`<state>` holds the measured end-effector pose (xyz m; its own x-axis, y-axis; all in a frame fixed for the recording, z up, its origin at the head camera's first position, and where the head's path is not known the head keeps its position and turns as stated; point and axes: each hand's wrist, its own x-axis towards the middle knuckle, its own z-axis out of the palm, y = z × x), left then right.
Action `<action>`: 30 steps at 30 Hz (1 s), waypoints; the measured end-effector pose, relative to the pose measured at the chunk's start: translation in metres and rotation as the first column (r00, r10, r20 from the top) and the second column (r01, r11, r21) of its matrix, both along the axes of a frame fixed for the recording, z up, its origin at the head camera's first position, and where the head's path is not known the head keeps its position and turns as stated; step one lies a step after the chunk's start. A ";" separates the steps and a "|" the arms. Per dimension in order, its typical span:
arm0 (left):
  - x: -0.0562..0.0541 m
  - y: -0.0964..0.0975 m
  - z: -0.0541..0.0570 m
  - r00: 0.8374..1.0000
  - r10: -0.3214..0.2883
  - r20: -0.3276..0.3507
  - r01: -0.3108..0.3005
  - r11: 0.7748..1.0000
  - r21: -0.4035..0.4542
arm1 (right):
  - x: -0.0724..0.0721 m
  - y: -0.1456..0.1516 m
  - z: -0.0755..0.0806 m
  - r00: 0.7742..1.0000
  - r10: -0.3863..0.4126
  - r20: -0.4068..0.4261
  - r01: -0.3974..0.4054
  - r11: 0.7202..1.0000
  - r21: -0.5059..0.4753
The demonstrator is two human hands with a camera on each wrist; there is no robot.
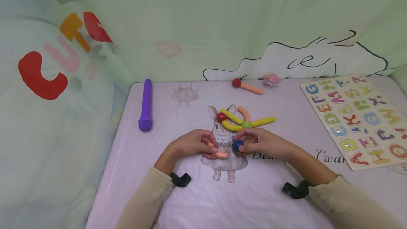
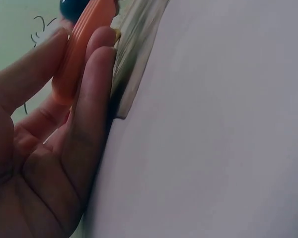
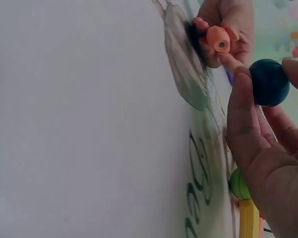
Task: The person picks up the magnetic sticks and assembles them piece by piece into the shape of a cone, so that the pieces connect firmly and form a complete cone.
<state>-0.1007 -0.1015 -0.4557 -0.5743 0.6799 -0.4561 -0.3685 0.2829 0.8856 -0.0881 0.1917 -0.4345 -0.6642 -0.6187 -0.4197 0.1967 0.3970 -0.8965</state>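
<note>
My left hand [image 1: 198,143] pinches a curved orange magnetic stick [image 1: 220,153] between thumb and fingers; in the right wrist view its end shows a small grey disc. Across a short gap, my right hand [image 1: 262,144] holds a dark blue ball [image 3: 270,83] between thumb and fingertips. Just beyond both hands lies a joined piece: a green ball [image 1: 246,124] with yellow sticks [image 1: 263,121] and a curved orange stick [image 1: 244,113] around it. A red ball [image 1: 221,117] sits at the left side of that piece.
A purple toy microphone [image 1: 146,107] lies at the left. Near the back edge are a red ball with an orange stick [image 1: 252,88] and a small pink toy [image 1: 271,80]. A wooden alphabet board [image 1: 356,121] covers the right side of the table.
</note>
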 end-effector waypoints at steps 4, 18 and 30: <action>-0.003 -0.002 -0.002 0.999 -0.038 0.014 0.038 0.999 0.020 | 0.003 -0.003 -0.006 0.999 0.050 0.000 -0.050 0.999 0.022; -0.010 -0.001 -0.003 0.997 -0.070 0.045 0.071 0.997 -0.017 | 0.001 0.000 -0.018 0.984 0.064 0.166 -0.053 0.996 -0.069; -0.009 0.003 0.000 0.997 -0.052 0.055 0.054 0.998 -0.039 | -0.004 0.004 -0.023 0.973 0.039 0.229 -0.021 0.996 -0.081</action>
<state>-0.1097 -0.0980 -0.4558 -0.5120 0.6890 -0.5129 -0.3985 0.3385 0.8524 -0.0925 0.1954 -0.4579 -0.5363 -0.6734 -0.5088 0.3901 0.3369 -0.8569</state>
